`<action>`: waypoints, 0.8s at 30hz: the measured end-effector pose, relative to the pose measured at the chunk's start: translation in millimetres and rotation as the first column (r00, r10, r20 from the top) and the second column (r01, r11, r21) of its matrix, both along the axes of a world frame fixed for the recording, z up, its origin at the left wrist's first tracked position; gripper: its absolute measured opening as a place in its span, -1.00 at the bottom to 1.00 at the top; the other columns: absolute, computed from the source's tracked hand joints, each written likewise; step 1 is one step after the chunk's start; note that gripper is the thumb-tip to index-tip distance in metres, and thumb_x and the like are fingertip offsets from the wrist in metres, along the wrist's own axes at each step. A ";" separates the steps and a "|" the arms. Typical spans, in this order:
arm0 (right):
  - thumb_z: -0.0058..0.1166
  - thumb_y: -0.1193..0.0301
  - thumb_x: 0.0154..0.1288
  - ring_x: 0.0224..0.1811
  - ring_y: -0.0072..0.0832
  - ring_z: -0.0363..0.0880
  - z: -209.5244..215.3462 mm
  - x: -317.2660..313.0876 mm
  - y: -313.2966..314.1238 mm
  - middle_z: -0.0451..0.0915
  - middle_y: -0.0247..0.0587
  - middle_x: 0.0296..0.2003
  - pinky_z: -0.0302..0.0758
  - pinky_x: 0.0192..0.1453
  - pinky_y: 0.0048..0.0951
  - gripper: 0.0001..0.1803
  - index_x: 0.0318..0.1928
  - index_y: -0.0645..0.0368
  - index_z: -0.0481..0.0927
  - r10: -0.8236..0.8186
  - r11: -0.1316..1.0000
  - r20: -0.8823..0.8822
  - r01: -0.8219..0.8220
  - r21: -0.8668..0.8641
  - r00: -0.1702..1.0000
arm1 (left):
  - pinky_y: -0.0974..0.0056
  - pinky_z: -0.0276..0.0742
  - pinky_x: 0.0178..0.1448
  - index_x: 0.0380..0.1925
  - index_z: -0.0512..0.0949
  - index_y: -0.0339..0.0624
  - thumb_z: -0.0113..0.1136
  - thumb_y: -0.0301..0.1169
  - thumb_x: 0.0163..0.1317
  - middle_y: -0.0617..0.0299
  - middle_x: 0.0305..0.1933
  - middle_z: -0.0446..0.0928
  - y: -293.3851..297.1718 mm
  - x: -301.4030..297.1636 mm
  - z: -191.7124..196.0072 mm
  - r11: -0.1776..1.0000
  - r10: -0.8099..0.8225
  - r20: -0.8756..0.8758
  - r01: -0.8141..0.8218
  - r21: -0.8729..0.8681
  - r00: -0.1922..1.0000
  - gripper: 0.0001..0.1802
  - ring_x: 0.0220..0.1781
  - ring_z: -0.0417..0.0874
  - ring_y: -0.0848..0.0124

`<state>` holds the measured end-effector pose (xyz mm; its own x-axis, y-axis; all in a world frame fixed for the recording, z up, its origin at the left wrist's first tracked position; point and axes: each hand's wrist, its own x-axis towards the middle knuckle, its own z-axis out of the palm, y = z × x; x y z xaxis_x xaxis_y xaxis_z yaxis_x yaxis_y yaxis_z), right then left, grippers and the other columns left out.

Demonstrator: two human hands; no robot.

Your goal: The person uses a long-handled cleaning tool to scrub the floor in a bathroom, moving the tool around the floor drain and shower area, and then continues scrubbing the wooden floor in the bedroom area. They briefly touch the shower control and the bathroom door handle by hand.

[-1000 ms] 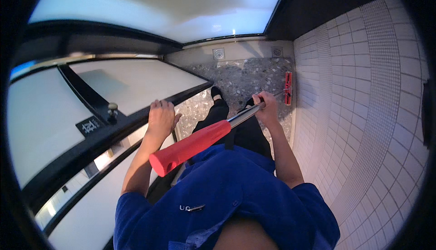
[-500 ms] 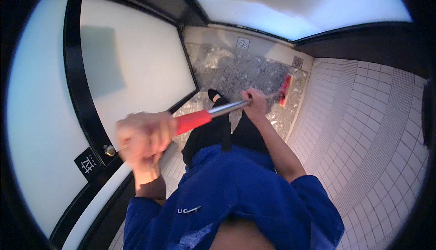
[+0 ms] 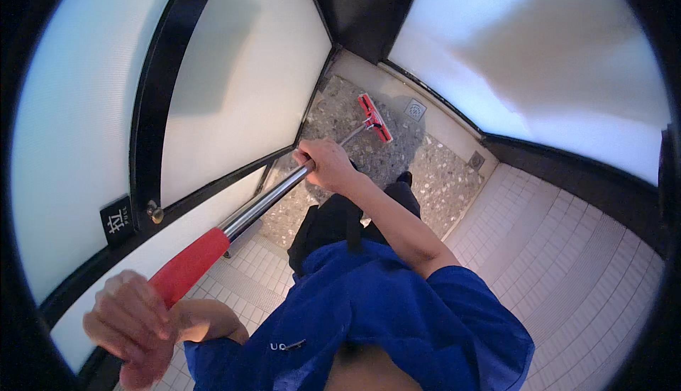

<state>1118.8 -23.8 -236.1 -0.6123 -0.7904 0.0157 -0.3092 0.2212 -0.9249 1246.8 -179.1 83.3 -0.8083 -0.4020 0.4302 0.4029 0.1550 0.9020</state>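
Observation:
A long-handled mop (image 3: 266,198) with a silver pole runs from the lower left up to the middle of the view. My left hand (image 3: 135,320) is closed around the end of its red grip (image 3: 190,263), close to the head camera. Further down, my right hand (image 3: 326,165) wraps the metal pole. Past that hand, the red mop head (image 3: 376,119), with a pale strip along one edge, rests on the speckled grey stone floor (image 3: 340,118). My feet stand on the same stone, nearer than the mop head.
A frosted glass door (image 3: 245,72) in a black frame, with a round metal knob (image 3: 154,211), stands at left. Another lit frosted panel (image 3: 525,57) rises at far right. A square drain (image 3: 415,110) lies beyond the mop head. White tiles (image 3: 525,249) cover the right side.
The mop head has swung from the right side over to the left. Both hands have moved left with the handle, the left one also nearer to me. The view has turned.

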 end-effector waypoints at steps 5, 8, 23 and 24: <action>0.14 0.53 -0.08 -0.39 -0.10 0.49 -3.8 -42.0 -21.7 0.42 -0.09 -0.59 0.34 -0.32 -0.15 -0.83 -0.53 0.16 0.37 0.166 0.979 -0.063 -0.172 -0.111 0.984 | 0.48 0.38 -0.56 -0.58 0.40 0.05 0.42 -0.11 0.05 0.44 -0.66 0.42 18.1 19.2 -22.5 0.981 0.193 -0.284 -0.189 0.042 0.939 -0.64 -0.68 0.42 0.62; 0.12 0.52 -0.06 -0.37 -0.09 0.48 -69.6 -91.6 -35.5 0.45 -0.11 -0.57 0.36 -0.29 -0.14 -0.87 -0.49 0.15 0.42 0.121 0.984 -0.226 -0.147 -0.104 0.967 | 0.38 0.20 -0.51 -0.63 0.34 -0.04 0.15 -0.10 0.22 0.33 -0.70 0.29 43.8 -15.8 -100.9 0.941 0.330 -0.009 -0.330 -0.073 0.944 -0.62 -0.65 0.32 0.45; 0.14 0.44 -0.16 -0.33 -0.20 0.52 -61.1 -93.9 31.9 0.47 -0.24 -0.55 0.38 -0.14 -0.21 -0.84 -0.51 0.03 0.42 0.317 0.948 -0.068 -0.319 -0.014 0.946 | 0.29 0.39 -0.52 -0.69 0.32 -0.06 0.18 -0.52 0.11 0.30 -0.76 0.36 128.9 -59.2 -64.4 0.950 0.309 0.172 -0.313 -0.005 0.935 -0.71 -0.73 0.39 0.45; 0.14 0.45 -0.15 -0.34 -0.20 0.53 -47.5 -101.8 35.4 0.47 -0.25 -0.55 0.38 -0.15 -0.22 -0.85 -0.51 0.04 0.42 0.340 0.939 -0.056 -0.342 -0.034 0.939 | 0.30 0.45 -0.52 -0.68 0.34 -0.06 0.25 -0.52 0.09 0.30 -0.74 0.40 126.8 -62.4 -54.0 0.977 0.211 0.177 -0.209 -0.030 0.961 -0.71 -0.72 0.45 0.44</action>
<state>1017.0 11.6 -283.7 -0.3039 -0.9496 0.0766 -0.4039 0.0556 -0.9131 1184.5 -52.3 29.3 -0.7702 -0.5668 0.2926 0.1934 0.2297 0.9539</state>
